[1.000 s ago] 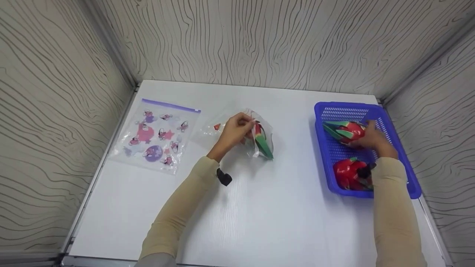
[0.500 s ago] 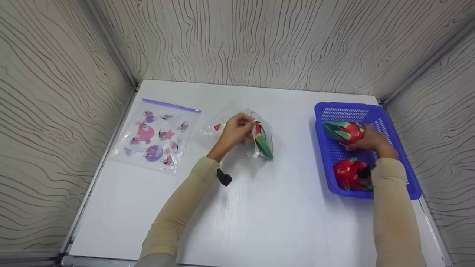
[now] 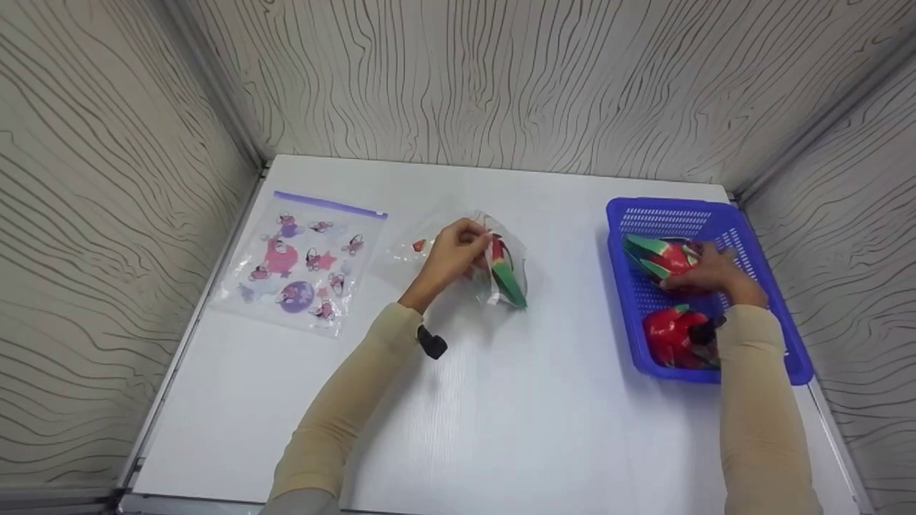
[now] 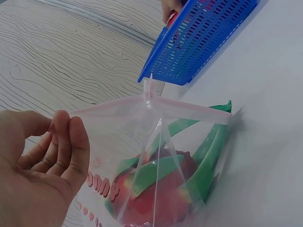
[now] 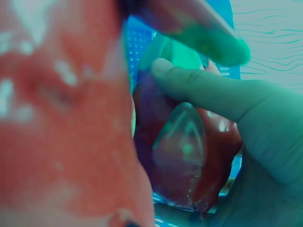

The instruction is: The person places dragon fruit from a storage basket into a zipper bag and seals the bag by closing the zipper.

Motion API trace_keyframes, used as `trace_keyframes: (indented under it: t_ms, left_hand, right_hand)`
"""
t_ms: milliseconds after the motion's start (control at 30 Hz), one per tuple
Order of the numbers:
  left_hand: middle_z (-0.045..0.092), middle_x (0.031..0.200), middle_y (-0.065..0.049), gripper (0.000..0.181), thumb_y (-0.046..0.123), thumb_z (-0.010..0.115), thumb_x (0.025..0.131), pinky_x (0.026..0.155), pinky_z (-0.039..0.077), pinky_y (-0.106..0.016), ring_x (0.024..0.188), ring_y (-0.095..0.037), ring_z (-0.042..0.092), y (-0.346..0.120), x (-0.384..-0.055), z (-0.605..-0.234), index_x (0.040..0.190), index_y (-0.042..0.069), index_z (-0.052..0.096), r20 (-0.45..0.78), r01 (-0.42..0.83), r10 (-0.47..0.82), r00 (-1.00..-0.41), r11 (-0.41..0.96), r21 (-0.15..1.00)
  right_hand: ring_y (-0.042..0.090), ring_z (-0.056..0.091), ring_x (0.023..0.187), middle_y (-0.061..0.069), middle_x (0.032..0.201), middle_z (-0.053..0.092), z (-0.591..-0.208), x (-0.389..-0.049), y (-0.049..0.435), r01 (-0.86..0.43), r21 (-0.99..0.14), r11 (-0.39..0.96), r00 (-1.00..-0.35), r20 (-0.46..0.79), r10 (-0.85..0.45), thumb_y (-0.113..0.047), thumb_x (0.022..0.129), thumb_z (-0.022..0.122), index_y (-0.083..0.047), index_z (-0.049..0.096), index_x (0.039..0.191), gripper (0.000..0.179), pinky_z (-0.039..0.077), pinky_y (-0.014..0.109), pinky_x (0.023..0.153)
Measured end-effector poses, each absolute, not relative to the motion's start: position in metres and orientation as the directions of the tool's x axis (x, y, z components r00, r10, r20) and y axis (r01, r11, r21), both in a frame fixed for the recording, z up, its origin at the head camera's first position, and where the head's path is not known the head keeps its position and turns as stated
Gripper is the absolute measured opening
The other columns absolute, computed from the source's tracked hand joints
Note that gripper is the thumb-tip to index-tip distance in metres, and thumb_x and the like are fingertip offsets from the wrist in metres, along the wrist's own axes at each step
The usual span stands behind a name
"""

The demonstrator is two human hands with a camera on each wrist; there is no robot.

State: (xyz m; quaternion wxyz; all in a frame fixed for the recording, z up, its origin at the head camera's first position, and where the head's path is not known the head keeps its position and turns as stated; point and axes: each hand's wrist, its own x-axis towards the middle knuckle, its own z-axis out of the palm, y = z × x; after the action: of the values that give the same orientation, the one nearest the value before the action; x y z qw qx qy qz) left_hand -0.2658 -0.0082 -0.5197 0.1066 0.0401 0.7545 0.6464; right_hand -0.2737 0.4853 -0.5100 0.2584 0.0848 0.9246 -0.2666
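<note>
With thumb and fingertips my left hand (image 3: 452, 250) pinches the top edge of a clear zip bag (image 4: 111, 135). A red dragon fruit (image 4: 158, 201) with green leaf tips lies inside that bag. Over in the blue basket (image 3: 624, 322), my right hand (image 3: 717, 275) holds a second dragon fruit (image 3: 676, 259) by its rounded end, its green tips facing left. The right wrist view has the thumb lying along this fruit; the other fingers are mostly hidden. Another dragon fruit (image 3: 669, 334) sits nearer the basket's front, partly covered by the right wrist's camera.
A flat zip bag (image 3: 293, 265) with a purple top strip and pink and purple prints lies on the left of the white table (image 3: 458, 429). Wood-patterned walls (image 3: 458, 86) enclose the table at the back and both sides.
The right hand's fingers have shifted round the dragon fruit in the basket, and the fruit has turned slightly. My left hand and its bag have stayed in place.
</note>
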Motion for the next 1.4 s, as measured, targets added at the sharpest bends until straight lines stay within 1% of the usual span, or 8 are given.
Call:
trace_keyframes:
  t_ms: [67,300,500,667,867,1100,1200,1400]
  left_hand:
    - [0.07,0.095,-0.002,0.017,0.026,0.067,0.107,0.062,0.054,-0.034,0.074,-0.012,0.067,-0.0081,-0.2657,-0.5192,0.115,0.012,0.066,-0.109,-0.077,0.2,-0.974,0.16,0.984]
    - [0.07,0.096,-0.003,0.018,0.026,0.066,0.107,0.061,0.054,-0.035,0.072,-0.012,0.067,-0.0077,-0.2659,-0.5203,0.116,0.01,0.065,-0.082,-0.051,0.215,-0.973,0.148,0.988]
    - [0.071,0.095,-0.002,0.018,0.025,0.066,0.107,0.061,0.054,-0.037,0.071,-0.012,0.068,-0.0071,-0.2658,-0.52,0.115,0.01,0.065,-0.072,-0.04,0.22,-0.973,0.148,0.988]
    - [0.071,0.098,-0.004,0.018,0.026,0.066,0.107,0.06,0.055,-0.035,0.073,-0.013,0.068,-0.0063,-0.2665,-0.5193,0.116,0.011,0.065,-0.089,-0.055,0.217,-0.972,0.159,0.986]
    - [0.07,0.098,-0.004,0.016,0.025,0.066,0.107,0.066,0.059,-0.046,0.073,-0.013,0.068,-0.0056,-0.2673,-0.5184,0.115,0.011,0.066,-0.092,-0.057,0.211,-0.973,0.167,0.984]
    - [0.073,0.107,-0.019,0.016,0.025,0.065,0.107,0.054,0.051,-0.027,0.073,-0.012,0.066,-0.0061,-0.2678,-0.5179,0.114,0.011,0.066,-0.064,-0.029,0.219,-0.974,0.159,0.987]
    - [0.073,0.111,-0.024,0.016,0.023,0.064,0.107,0.056,0.052,-0.023,0.074,-0.011,0.065,-0.006,-0.2679,-0.5169,0.114,0.008,0.067,-0.035,-0.001,0.218,-0.975,0.153,0.988]
    - [0.074,0.106,-0.021,0.021,0.022,0.06,0.108,0.066,0.059,-0.036,0.072,-0.01,0.064,-0.0042,-0.2689,-0.5165,0.117,0.003,0.067,-0.013,0.025,0.214,-0.977,0.175,0.984]
  right_hand:
    - [0.074,0.008,0.142,0.052,0.156,-0.011,-0.5103,-0.2735,0.4849,0.292,-0.439,0.85,-0.852,-0.524,0.022,-0.053,0.091,0.08,0.011,-0.011,0.161,0.131,0.02,0.087,0.116]
    - [0.06,0.035,0.133,0.042,0.145,0.026,-0.5149,-0.2715,0.4842,0.248,-0.471,0.847,-0.878,-0.478,-0.008,-0.051,0.09,0.082,0.012,0.003,0.154,0.12,0.036,0.079,0.117]
    - [0.061,0.037,0.138,0.043,0.152,0.026,-0.517,-0.2733,0.4846,0.277,-0.519,0.809,-0.873,-0.487,-0.013,-0.053,0.088,0.084,0.011,-0.002,0.158,0.128,0.035,0.077,0.117]
    - [0.059,0.046,0.133,0.042,0.149,0.037,-0.517,-0.2742,0.4837,0.256,-0.509,0.822,-0.886,-0.463,-0.01,-0.054,0.089,0.083,0.015,0.01,0.157,0.121,0.041,0.076,0.115]
    - [0.058,0.051,0.127,0.042,0.143,0.044,-0.5182,-0.2747,0.4837,0.234,-0.474,0.849,-0.906,-0.422,0.014,-0.054,0.088,0.083,0.018,0.019,0.154,0.116,0.046,0.074,0.111]
    - [0.055,0.059,0.12,0.039,0.137,0.053,-0.5172,-0.274,0.4816,0.177,-0.48,0.859,-0.941,-0.339,0.004,-0.053,0.087,0.085,0.015,0.031,0.151,0.108,0.052,0.071,0.105]
    - [0.053,0.062,0.116,0.04,0.133,0.058,-0.5158,-0.2747,0.4807,0.121,-0.477,0.87,-0.963,-0.269,-0.013,-0.052,0.085,0.087,0.016,0.038,0.147,0.104,0.054,0.07,0.103]
    - [0.054,0.063,0.113,0.042,0.13,0.059,-0.511,-0.2744,0.4775,0.069,-0.463,0.884,-0.982,-0.188,-0.022,-0.049,0.084,0.088,0.017,0.041,0.144,0.101,0.054,0.071,0.101]
